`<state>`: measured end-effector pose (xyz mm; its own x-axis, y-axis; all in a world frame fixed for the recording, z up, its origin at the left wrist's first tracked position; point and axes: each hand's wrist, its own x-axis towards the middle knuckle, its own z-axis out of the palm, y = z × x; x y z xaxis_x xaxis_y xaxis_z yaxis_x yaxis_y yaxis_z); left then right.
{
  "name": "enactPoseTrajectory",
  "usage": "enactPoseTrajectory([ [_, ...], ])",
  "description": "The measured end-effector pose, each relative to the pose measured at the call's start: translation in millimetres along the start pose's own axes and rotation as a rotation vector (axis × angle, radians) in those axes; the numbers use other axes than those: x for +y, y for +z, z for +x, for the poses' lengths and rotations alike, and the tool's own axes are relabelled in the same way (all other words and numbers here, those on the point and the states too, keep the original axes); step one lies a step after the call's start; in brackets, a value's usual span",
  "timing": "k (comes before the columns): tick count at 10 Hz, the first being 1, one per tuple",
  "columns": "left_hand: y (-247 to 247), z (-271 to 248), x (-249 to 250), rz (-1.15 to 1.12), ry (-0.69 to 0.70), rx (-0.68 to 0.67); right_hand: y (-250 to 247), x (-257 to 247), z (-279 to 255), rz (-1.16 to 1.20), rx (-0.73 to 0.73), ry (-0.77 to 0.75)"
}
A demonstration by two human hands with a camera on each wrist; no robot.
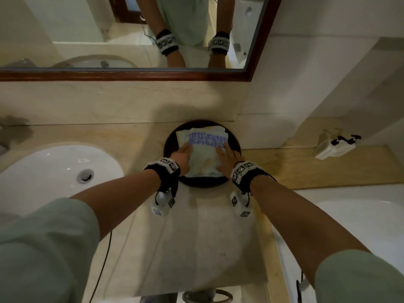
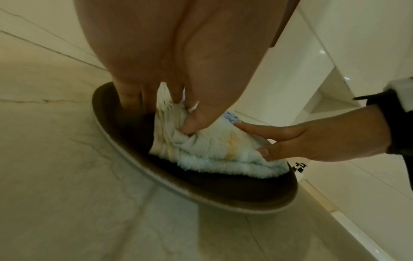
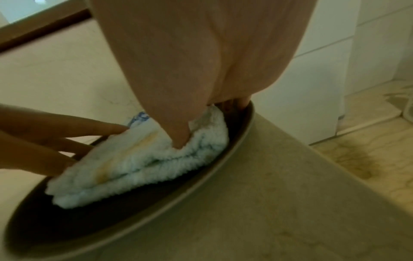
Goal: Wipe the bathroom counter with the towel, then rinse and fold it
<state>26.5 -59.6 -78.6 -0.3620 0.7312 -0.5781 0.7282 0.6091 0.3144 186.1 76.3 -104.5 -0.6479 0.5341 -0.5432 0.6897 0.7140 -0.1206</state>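
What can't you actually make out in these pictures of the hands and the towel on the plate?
- Underside of the towel: hidden in every view against the dark plate.
- Left hand fingertips: head view, tucked beside the towel; left wrist view, palm blocks them.
- Right hand far fingers: right wrist view, blurred and behind the palm.
- Whether the towel is wet: no view tells.
- Tap: cut off at the head view's left edge.

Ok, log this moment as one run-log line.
stage: fold/place | towel: folded, on dark round tray | left hand: grips left edge | right hand: grips right edge | sink: unused
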Motion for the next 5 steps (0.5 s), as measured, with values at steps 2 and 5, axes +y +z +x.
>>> enactPoseTrajectory([
  [2, -19.8, -23.9, 13.1, -0.144, -0.126, 0.029, -19.2, -2.9, -18.6, 0.127, 0.079, 0.043],
  [5, -45.6, -69.9, 6.9, -0.424, -0.221, 0.054, -48.5, -18.0, -6.1, 0.205, 0.048, -0.106],
])
